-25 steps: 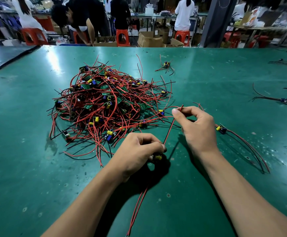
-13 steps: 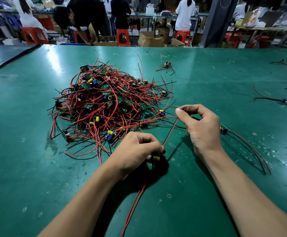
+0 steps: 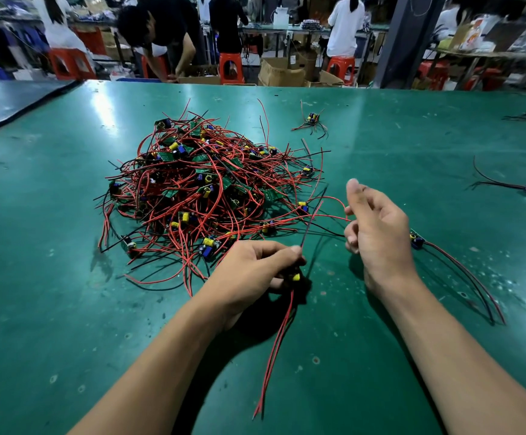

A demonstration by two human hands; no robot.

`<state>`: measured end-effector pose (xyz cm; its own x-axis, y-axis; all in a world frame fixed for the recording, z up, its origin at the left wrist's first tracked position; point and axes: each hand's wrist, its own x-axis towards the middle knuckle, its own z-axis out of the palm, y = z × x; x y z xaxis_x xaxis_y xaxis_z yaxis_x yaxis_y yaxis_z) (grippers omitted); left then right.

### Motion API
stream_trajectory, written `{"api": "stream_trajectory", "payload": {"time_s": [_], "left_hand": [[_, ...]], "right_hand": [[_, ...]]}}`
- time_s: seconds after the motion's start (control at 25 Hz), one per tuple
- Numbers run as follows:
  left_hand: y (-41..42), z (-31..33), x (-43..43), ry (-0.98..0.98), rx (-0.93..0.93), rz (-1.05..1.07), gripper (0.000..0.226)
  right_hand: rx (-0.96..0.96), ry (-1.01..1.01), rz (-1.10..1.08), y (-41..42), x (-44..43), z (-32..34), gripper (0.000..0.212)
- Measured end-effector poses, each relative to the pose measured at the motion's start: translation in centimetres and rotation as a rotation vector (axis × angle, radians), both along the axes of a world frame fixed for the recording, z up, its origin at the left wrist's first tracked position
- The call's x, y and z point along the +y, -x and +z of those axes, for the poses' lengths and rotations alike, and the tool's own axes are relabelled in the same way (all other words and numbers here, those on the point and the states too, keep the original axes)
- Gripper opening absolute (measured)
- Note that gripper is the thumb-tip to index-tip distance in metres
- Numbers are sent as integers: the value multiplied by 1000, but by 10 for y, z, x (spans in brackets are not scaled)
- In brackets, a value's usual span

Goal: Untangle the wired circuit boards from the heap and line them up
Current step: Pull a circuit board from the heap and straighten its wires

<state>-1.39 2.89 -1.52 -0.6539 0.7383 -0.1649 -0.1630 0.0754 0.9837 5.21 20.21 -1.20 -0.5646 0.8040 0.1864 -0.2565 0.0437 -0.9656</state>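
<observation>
My left hand [image 3: 255, 268], lower centre of the frame, has its fingers curled tight around a small circuit board with a yellow capacitor [image 3: 296, 276]; its red wires trail toward the bottom edge. My right hand [image 3: 377, 233] hovers just right of it, fingers loosely curled, thumb lifted, gripping nothing I can see. The tangled heap of red-and-black wired green boards [image 3: 208, 189] sits on the green bench [image 3: 67, 309], centre left. A separate wired board [image 3: 417, 240] lies just right of the right hand.

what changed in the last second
The right hand let go of the wire and opened, thumb up. The left hand still grips the board; the heap stayed put.
</observation>
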Motion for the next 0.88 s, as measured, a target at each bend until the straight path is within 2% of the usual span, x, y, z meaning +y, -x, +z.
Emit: {"api": "stream_trajectory", "payload": {"time_s": [0.2, 0.48, 0.6, 0.68, 0.8, 0.88], "left_hand": [[1, 8, 1, -89, -219, 122, 46], [1, 10, 2, -127, -278, 131, 61], [1, 11, 4, -151, -297, 129, 63], [1, 11, 4, -159, -302, 125, 64], [4, 8, 2, -162, -282, 93, 65], [6, 6, 2, -171, -268, 53, 65]], "right_hand": [[-49, -4, -13, 1, -3, 1, 27], [-86, -105, 40, -1, -12, 5, 31], [-150, -216, 135, -3, -23, 8, 25], [-247, -334, 229, -5, -33, 8, 34], [-415, -644, 199, -6, -42, 6, 35], [-428, -706, 160, -7, -43, 6, 28]]}}
